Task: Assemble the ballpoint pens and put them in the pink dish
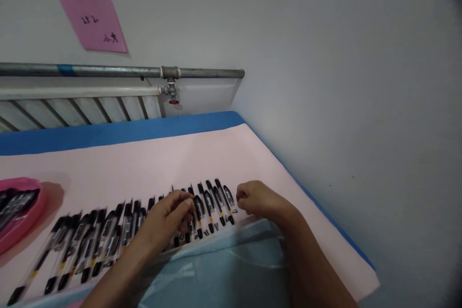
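A long row of black gel pens (126, 224) with clear barrels lies on the pink sheet, taken apart into caps, barrels and small metal tips. My left hand (169, 214) is over the right part of the row, its thumb and fingers curled together beside a black pen cap (198, 204). Whatever they pinch, if anything, is hidden. Just beyond the row's right end is my right hand (256, 197), with fingers closed near the last pen cap (228, 195). Its fingertips turn away, so their contents cannot be made out. Small metal pen tips (216, 226) lie near the row's lower edge.
A pink basket (41, 209) holding more black pen parts stands at the far left. Light blue cloth (224, 267) covers the near edge. A blue border (144, 127) runs along the wall side, with a radiator (65, 110) and pipe (119, 71) behind. The wall (342, 106) closes the right.
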`<action>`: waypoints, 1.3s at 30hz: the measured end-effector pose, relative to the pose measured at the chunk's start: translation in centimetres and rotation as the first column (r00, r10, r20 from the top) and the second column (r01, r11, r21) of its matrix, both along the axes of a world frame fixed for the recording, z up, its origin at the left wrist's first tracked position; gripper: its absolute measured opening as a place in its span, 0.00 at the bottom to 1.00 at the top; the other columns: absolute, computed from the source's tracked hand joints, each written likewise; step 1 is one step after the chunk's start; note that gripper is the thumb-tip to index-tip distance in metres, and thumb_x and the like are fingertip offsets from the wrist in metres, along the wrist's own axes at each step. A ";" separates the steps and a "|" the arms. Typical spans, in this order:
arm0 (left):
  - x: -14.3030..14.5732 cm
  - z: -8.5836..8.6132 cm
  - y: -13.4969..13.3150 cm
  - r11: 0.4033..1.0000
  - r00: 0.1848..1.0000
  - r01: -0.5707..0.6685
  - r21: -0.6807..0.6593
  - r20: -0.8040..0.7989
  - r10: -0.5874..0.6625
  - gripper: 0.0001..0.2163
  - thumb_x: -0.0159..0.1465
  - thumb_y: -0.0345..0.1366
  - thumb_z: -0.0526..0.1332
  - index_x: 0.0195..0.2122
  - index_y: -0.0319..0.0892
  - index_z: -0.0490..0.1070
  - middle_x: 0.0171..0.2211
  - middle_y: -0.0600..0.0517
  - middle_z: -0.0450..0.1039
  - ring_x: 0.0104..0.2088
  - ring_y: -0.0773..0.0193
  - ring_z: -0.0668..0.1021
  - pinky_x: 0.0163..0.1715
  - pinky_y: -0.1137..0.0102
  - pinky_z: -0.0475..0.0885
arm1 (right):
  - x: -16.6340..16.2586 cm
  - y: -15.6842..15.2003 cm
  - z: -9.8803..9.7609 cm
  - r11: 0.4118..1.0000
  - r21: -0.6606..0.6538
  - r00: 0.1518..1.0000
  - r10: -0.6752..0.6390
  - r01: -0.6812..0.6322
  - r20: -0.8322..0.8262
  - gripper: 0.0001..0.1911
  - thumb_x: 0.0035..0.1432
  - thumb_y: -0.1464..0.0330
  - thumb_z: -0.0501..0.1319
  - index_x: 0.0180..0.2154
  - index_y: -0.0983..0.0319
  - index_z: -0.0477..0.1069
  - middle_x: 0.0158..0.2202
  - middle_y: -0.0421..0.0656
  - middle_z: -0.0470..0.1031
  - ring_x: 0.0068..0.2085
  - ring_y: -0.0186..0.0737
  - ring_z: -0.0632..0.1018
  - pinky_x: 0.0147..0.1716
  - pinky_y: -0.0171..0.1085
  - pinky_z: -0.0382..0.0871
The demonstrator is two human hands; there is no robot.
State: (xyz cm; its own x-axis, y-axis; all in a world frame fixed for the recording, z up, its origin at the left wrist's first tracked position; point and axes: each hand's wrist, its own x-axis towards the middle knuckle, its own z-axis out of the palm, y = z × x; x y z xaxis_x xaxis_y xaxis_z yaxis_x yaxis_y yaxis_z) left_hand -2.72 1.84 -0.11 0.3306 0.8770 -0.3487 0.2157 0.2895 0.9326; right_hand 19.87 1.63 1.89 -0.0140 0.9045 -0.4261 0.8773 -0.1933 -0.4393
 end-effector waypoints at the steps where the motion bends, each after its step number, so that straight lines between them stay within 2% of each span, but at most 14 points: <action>1: 0.0 0.0 0.0 1.000 1.000 0.001 0.002 0.001 -0.001 0.14 0.55 0.46 0.55 0.36 0.41 0.66 0.33 0.50 0.70 0.29 0.65 0.71 0.23 0.73 0.66 | 0.1 -0.2 0.1 0.999 -0.049 1.000 0.002 -0.003 -0.019 0.08 0.43 0.76 0.56 0.27 0.65 0.71 0.23 0.42 0.72 0.24 0.32 0.71 0.23 0.30 0.57; 4: 0.0 0.2 0.0 1.000 1.000 -0.010 0.001 -0.015 0.010 0.14 0.54 0.46 0.56 0.35 0.41 0.66 0.32 0.50 0.70 0.28 0.65 0.71 0.23 0.72 0.66 | 0.3 -0.4 0.1 0.994 -0.112 0.998 -0.015 0.009 -0.053 0.07 0.40 0.76 0.57 0.26 0.65 0.70 0.21 0.41 0.70 0.22 0.31 0.70 0.20 0.29 0.57; 10: 0.1 0.3 0.0 1.000 1.000 -0.011 -0.005 -0.009 0.011 0.13 0.55 0.45 0.56 0.35 0.41 0.66 0.32 0.49 0.69 0.29 0.65 0.71 0.23 0.72 0.66 | 0.2 -0.4 -1.1 0.993 -0.114 0.993 -0.033 0.020 -0.117 0.08 0.39 0.76 0.56 0.27 0.65 0.69 0.21 0.39 0.68 0.19 0.29 0.69 0.17 0.27 0.56; 18: 0.0 -0.1 0.1 1.000 0.999 0.010 0.006 -0.031 -0.010 0.13 0.56 0.44 0.55 0.35 0.41 0.66 0.31 0.51 0.68 0.28 0.66 0.70 0.24 0.72 0.66 | -0.1 -0.9 -1.1 1.000 -0.001 0.998 -0.008 0.008 -0.064 0.07 0.39 0.76 0.56 0.25 0.64 0.69 0.23 0.38 0.68 0.23 0.29 0.67 0.19 0.28 0.53; 23: -0.1 -0.2 0.1 1.000 0.999 0.007 -0.013 -0.048 -0.008 0.13 0.56 0.45 0.55 0.36 0.41 0.66 0.31 0.50 0.68 0.30 0.65 0.71 0.23 0.72 0.66 | 0.1 -1.7 -1.5 1.000 0.003 0.998 0.009 -0.008 -0.058 0.06 0.41 0.75 0.56 0.25 0.63 0.70 0.23 0.39 0.69 0.24 0.30 0.67 0.20 0.28 0.52; 29: 0.0 -0.3 0.0 0.999 1.000 0.000 -0.042 -0.029 -0.001 0.13 0.55 0.45 0.56 0.36 0.42 0.66 0.31 0.51 0.69 0.30 0.65 0.71 0.24 0.73 0.65 | 0.3 -2.3 -2.1 0.991 0.110 0.997 0.076 -0.072 -0.035 0.06 0.44 0.73 0.54 0.22 0.63 0.68 0.22 0.39 0.70 0.24 0.30 0.67 0.21 0.29 0.52; 34: 0.1 0.1 -0.1 0.999 0.999 0.000 -0.043 -0.040 -0.001 0.13 0.54 0.46 0.56 0.35 0.42 0.66 0.30 0.52 0.68 0.27 0.66 0.70 0.23 0.73 0.64 | 0.1 -2.3 -1.9 0.990 0.127 0.998 0.065 -0.065 0.005 0.06 0.45 0.73 0.53 0.22 0.64 0.68 0.23 0.40 0.71 0.24 0.30 0.66 0.21 0.29 0.50; 39: 0.2 0.6 0.0 0.999 0.996 0.006 -0.054 -0.085 -0.011 0.14 0.53 0.46 0.56 0.34 0.41 0.67 0.28 0.52 0.68 0.24 0.68 0.69 0.23 0.72 0.64 | 0.1 -2.4 -2.2 0.984 0.158 0.996 0.085 -0.078 -0.033 0.06 0.45 0.74 0.53 0.24 0.63 0.69 0.23 0.39 0.71 0.24 0.30 0.67 0.21 0.28 0.50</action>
